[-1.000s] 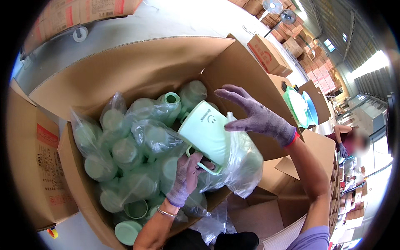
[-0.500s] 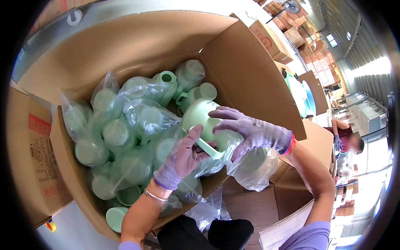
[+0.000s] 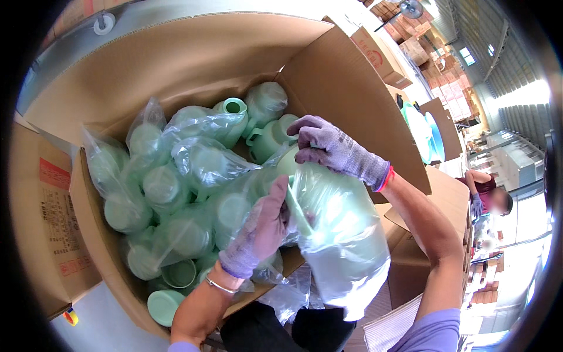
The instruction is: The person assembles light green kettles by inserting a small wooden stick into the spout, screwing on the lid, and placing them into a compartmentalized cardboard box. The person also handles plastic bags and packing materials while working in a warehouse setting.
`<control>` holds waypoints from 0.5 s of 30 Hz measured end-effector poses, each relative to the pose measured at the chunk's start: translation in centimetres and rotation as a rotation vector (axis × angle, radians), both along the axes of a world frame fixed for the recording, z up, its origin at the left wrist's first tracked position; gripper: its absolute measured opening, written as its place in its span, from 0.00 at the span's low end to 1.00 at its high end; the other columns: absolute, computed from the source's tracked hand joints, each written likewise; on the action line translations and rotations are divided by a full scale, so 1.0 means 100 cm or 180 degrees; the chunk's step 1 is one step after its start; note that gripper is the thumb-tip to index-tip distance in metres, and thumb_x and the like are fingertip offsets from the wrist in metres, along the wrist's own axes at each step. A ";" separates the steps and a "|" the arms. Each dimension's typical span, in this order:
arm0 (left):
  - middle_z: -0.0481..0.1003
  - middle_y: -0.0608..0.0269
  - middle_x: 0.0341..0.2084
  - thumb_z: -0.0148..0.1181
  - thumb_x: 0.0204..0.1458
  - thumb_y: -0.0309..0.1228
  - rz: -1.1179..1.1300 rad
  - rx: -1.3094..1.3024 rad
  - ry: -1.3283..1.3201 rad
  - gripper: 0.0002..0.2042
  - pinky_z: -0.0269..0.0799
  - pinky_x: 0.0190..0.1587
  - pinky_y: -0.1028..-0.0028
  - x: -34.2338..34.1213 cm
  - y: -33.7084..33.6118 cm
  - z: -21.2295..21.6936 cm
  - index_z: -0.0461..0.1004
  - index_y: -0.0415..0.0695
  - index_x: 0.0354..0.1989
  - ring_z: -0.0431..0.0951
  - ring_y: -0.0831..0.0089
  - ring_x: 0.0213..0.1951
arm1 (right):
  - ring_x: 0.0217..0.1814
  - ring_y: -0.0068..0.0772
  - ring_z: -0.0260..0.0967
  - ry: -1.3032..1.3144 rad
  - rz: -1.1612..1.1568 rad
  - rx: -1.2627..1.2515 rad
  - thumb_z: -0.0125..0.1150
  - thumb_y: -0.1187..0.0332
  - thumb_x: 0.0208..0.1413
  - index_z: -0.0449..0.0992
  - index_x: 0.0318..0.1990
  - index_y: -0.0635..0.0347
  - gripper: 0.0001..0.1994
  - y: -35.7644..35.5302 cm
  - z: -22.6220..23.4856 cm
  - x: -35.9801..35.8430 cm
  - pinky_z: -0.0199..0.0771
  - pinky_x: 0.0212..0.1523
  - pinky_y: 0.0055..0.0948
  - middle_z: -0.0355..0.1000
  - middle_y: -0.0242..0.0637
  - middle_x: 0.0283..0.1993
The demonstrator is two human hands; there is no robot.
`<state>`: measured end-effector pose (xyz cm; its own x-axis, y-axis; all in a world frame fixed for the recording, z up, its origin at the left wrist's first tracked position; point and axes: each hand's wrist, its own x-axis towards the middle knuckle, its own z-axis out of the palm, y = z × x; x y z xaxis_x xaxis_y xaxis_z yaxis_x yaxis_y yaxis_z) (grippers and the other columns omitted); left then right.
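A mint-green jug with a side handle (image 3: 300, 216) is tilted over the near right edge of the carton, mostly inside a clear plastic bag (image 3: 346, 246). My left hand (image 3: 261, 232), in a grey-purple glove, is closed on the jug beside its handle; some fingers are hidden behind it. At the jug's upper end, my gloved right hand (image 3: 334, 149) has its fingers curled on the bag's edge. The big cardboard carton (image 3: 358, 111) holds several more mint-green jugs, many in clear bags. An unbagged jug (image 3: 264, 144) lies just beyond my right hand.
Another carton (image 3: 53, 223) stands at the left. An opened carton (image 3: 413, 258) is under my right forearm. Loose clear plastic (image 3: 293, 293) hangs at the near edge. Blue round items (image 3: 431, 138) sit to the right, and a person (image 3: 487, 193) works farther off.
The bag now covers most of the jug, drawn up toward its upper end. My right hand has moved up and left, its spread fingers now curled. The jug's bagged end has swung down.
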<state>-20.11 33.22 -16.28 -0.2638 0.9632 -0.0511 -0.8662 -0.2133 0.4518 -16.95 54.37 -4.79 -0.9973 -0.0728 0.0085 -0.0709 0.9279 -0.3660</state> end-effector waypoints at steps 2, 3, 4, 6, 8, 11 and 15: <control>0.75 0.55 0.45 0.51 0.62 0.25 0.0081 0.0310 0.0125 0.21 0.73 0.50 0.69 -0.008 -0.009 -0.007 0.60 0.35 0.63 0.77 0.70 0.44 | 0.46 0.47 0.69 -0.0404 -0.0509 -0.0690 0.64 0.66 0.56 0.70 0.33 0.62 0.10 -0.001 -0.007 0.002 0.70 0.48 0.40 0.70 0.42 0.47; 0.74 0.56 0.46 0.53 0.62 0.28 0.0052 0.0501 0.0757 0.22 0.73 0.49 0.69 -0.014 -0.013 -0.009 0.60 0.37 0.64 0.76 0.71 0.45 | 0.44 0.47 0.69 -0.0447 -0.0539 -0.0410 0.63 0.66 0.57 0.69 0.34 0.63 0.11 -0.003 -0.009 0.004 0.71 0.46 0.40 0.70 0.43 0.45; 0.74 0.58 0.47 0.55 0.61 0.31 0.0020 0.0692 0.1389 0.23 0.74 0.49 0.68 -0.020 -0.016 -0.009 0.61 0.38 0.64 0.76 0.72 0.46 | 0.43 0.47 0.70 -0.0488 -0.0570 -0.0131 0.62 0.66 0.58 0.69 0.34 0.63 0.11 -0.006 -0.011 0.005 0.72 0.44 0.40 0.69 0.44 0.43; 0.74 0.60 0.45 0.58 0.60 0.34 -0.0175 0.0573 0.1471 0.24 0.73 0.47 0.71 -0.018 -0.016 0.000 0.63 0.38 0.62 0.76 0.74 0.44 | 0.38 0.56 0.69 -0.0332 -0.0582 0.0301 0.60 0.62 0.60 0.65 0.38 0.61 0.13 -0.006 -0.016 0.007 0.70 0.39 0.49 0.64 0.47 0.36; 0.75 0.62 0.38 0.61 0.59 0.35 -0.0413 -0.0120 0.0369 0.23 0.72 0.45 0.76 -0.005 -0.013 0.018 0.66 0.35 0.58 0.76 0.77 0.39 | 0.37 0.56 0.68 -0.0169 -0.0588 0.0394 0.58 0.63 0.60 0.64 0.38 0.61 0.13 -0.009 -0.020 0.003 0.71 0.38 0.48 0.64 0.47 0.35; 0.74 0.66 0.38 0.61 0.58 0.33 -0.0195 -0.0581 0.0395 0.24 0.73 0.39 0.78 -0.014 -0.012 0.026 0.64 0.35 0.60 0.75 0.80 0.34 | 0.44 0.54 0.70 -0.0343 -0.0778 0.0111 0.63 0.58 0.57 0.65 0.45 0.62 0.19 -0.005 -0.010 0.000 0.72 0.46 0.45 0.67 0.47 0.40; 0.73 0.67 0.37 0.61 0.58 0.33 0.0455 -0.0405 0.0331 0.29 0.74 0.35 0.79 -0.024 -0.011 0.009 0.61 0.34 0.64 0.73 0.81 0.32 | 0.64 0.40 0.65 -0.0216 -0.0669 -0.1583 0.76 0.53 0.44 0.61 0.64 0.64 0.43 0.010 -0.006 0.018 0.64 0.64 0.34 0.66 0.46 0.60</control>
<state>-22.51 32.16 -15.35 -0.4074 0.9032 -0.1354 -0.7787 -0.2660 0.5682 -15.17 55.34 -5.43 -0.9895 0.1244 -0.0740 0.1366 0.6333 -0.7618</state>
